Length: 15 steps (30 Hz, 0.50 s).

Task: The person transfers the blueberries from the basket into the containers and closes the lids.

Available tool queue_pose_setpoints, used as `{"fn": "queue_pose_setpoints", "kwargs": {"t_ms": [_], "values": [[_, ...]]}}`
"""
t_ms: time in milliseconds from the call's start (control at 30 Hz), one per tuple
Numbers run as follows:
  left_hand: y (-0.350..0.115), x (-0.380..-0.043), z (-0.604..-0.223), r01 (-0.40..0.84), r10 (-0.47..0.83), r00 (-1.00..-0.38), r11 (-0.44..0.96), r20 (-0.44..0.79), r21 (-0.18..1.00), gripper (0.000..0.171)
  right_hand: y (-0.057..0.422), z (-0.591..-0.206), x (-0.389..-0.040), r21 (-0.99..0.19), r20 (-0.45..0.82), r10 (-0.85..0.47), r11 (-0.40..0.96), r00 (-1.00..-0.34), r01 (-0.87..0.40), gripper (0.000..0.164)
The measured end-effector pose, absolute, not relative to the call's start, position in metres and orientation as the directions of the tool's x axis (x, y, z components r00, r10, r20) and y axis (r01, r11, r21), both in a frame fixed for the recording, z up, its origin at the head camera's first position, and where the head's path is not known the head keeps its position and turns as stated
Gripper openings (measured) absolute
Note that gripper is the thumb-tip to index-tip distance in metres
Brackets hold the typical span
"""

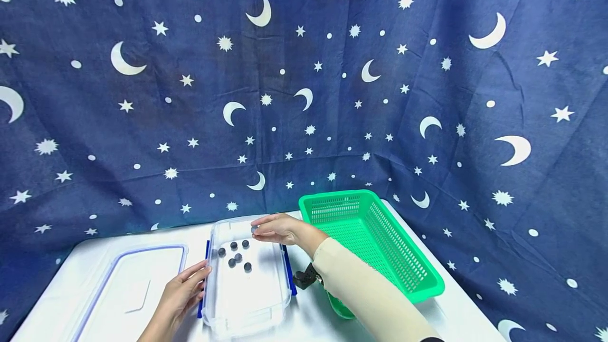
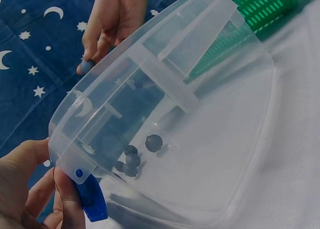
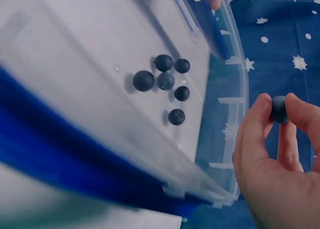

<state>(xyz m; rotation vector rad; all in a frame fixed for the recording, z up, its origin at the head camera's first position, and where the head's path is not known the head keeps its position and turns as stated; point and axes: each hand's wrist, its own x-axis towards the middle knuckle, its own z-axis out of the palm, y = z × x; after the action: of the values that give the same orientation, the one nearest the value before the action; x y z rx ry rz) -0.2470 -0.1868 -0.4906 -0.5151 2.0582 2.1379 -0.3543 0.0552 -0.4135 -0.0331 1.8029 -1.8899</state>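
Observation:
A clear plastic box [image 1: 247, 292] with blue side clips stands uncovered on the table. Several dark blueberries [image 1: 247, 266] lie loose on its floor, toward the far end. My left hand [image 1: 182, 292] grips the box's left edge near a blue clip [image 2: 92, 198], fingers and thumb at the rim. Over the far right part of the box is my right hand [image 1: 282, 229], pinching one blueberry [image 3: 279, 109] between thumb and fingertips. The right wrist view shows this berry clearly, held above rim height and apart from the others.
A green plastic basket [image 1: 427, 284] with slotted sides stands right of the box, beneath and beyond my right forearm. Left of the box lies a clear lid [image 1: 138, 273] with a blue seal. A dark blue curtain [image 1: 190, 136] with moons and stars hangs behind the white table.

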Motion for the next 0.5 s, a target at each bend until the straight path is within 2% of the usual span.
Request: {"fn": "queue_pose_setpoints", "kwargs": {"t_ms": [233, 500], "values": [[-0.187, -0.248, -0.49, -0.322, -0.155, -0.932, -0.058, -0.327, 0.945, 0.06, 0.031, -0.425, -0.356, -0.941, -0.332, -0.366, 0.061, -0.869, 0.334, 0.032], [-0.186, -0.248, -0.491, -0.323, -0.164, -0.93, -0.063, -0.329, 0.944, 0.057, 0.013, -0.444, -0.354, -0.948, -0.317, -0.242, 0.095, -0.917, 0.302, 0.028]]}}
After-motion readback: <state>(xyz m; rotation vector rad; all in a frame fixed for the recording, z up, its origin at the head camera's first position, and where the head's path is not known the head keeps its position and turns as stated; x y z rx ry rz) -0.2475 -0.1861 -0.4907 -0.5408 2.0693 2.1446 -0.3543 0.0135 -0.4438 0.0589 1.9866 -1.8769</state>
